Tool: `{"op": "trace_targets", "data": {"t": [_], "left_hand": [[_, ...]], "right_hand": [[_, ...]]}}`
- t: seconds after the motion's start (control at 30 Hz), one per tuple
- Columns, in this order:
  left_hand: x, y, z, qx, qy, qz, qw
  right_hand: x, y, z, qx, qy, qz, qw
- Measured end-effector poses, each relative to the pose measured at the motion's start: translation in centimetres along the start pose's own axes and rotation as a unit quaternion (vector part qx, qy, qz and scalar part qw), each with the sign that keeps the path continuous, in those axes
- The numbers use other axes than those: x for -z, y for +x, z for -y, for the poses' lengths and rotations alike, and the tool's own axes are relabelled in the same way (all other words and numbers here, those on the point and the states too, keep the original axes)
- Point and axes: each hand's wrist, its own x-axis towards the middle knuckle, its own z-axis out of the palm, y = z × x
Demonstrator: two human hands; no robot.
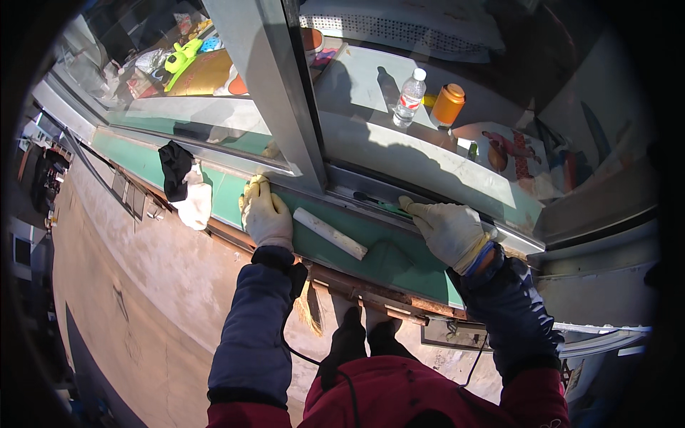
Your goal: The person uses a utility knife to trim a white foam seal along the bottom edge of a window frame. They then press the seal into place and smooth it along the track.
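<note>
1. In the head view, we see the slim green-and-black tool (391, 208) lying along the window track (341, 191), its dark end toward the left and its green end at our right hand (449, 232).
2. Our gloved right hand seems to pinch that green end between thumb and forefinger; the other fingers curl out of sight.
3. Our gloved left hand (267, 217) lies on the green sill (314, 250) by the window frame (282, 93), fingers close together; whether they hold anything, we cannot tell.
4. We judge the tool light and its handle stiff; whether its dark end is soft or hard is too small to tell.
5. We would take hold of the green end, near where the right hand has it, since a thin shaft may twist or slip in loose gloves.
6. Just beside the left hand lies a white bar (330, 233), probably light; we would grasp it around its middle. Farther left, we see a black cloth (175, 171) and a white cloth (195, 205), both limp-looking.
</note>
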Motion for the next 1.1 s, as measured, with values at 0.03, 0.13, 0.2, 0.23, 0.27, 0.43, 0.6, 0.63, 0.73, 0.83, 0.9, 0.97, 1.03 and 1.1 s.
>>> {"op": "trace_targets", "data": {"t": [0.03, 0.13, 0.2, 0.23, 0.27, 0.43, 0.6, 0.63, 0.73, 0.83, 0.9, 0.97, 1.03, 1.1], "left_hand": [[0.0, 0.0, 0.0, 0.002, -0.002, -0.001, 1.0], [0.3, -0.2, 0.0, 0.026, 0.002, 0.037, 0.999], [0.3, 0.0, 0.1, 0.03, 0.011, 0.049, 0.998], [0.2, -0.1, 0.1, 0.028, 0.018, 0.045, 0.998], [0.2, -0.1, 0.1, 0.023, 0.028, 0.039, 0.999], [0.1, -0.1, 0.2, 0.001, 0.003, 0.008, 1.0], [0.3, -0.1, 0.0, 0.04, -0.005, 0.056, 0.998], [0.3, -0.1, 0.0, 0.026, -0.004, 0.04, 0.999], [0.2, 0.1, 0.1, 0.005, 0.0, 0.011, 1.0], [0.0, -0.2, 0.1, -0.001, 0.005, 0.002, 1.0], [0.0, 0.0, 0.1, 0.009, 0.003, 0.002, 1.0], [0.1, -0.2, 0.1, 0.012, -0.008, 0.011, 1.0], [0.1, 0.0, 0.0, 0.025, -0.005, 0.033, 0.999], [0.2, 0.0, 0.0, 0.027, -0.003, 0.027, 0.999]], "right_hand": [[1.0, -0.8, -0.7, -0.001, -0.01, -0.002, 1.0], [0.5, -0.5, -0.6, 0.079, 0.031, -0.129, 0.988], [-1.7, 1.1, 0.7, 0.098, -0.027, -0.154, 0.983], [-2.8, 1.9, 1.2, 0.083, -0.047, -0.13, 0.987], [-3.7, 2.4, 1.7, 0.066, -0.065, -0.106, 0.99], [-2.4, 0.7, 0.4, 0.057, -0.224, 0.056, 0.971], [-2.9, 0.6, 0.6, 0.09, -0.147, -0.081, 0.982], [-3.9, 1.3, 1.1, 0.075, -0.161, -0.064, 0.982], [-5.5, 1.8, 1.4, 0.076, -0.224, -0.039, 0.971], [-4.3, 0.8, 0.1, 0.076, -0.225, 0.018, 0.971], [-3.2, 0.5, -0.4, 0.072, -0.153, -0.022, 0.985], [-2.6, 0.1, -0.1, 0.046, -0.089, -0.025, 0.995], [-3.4, 1.2, 1.1, 0.026, -0.042, -0.009, 0.999], [-4.3, 2.1, 1.8, 0.0, -0.005, 0.048, 0.999]]}}
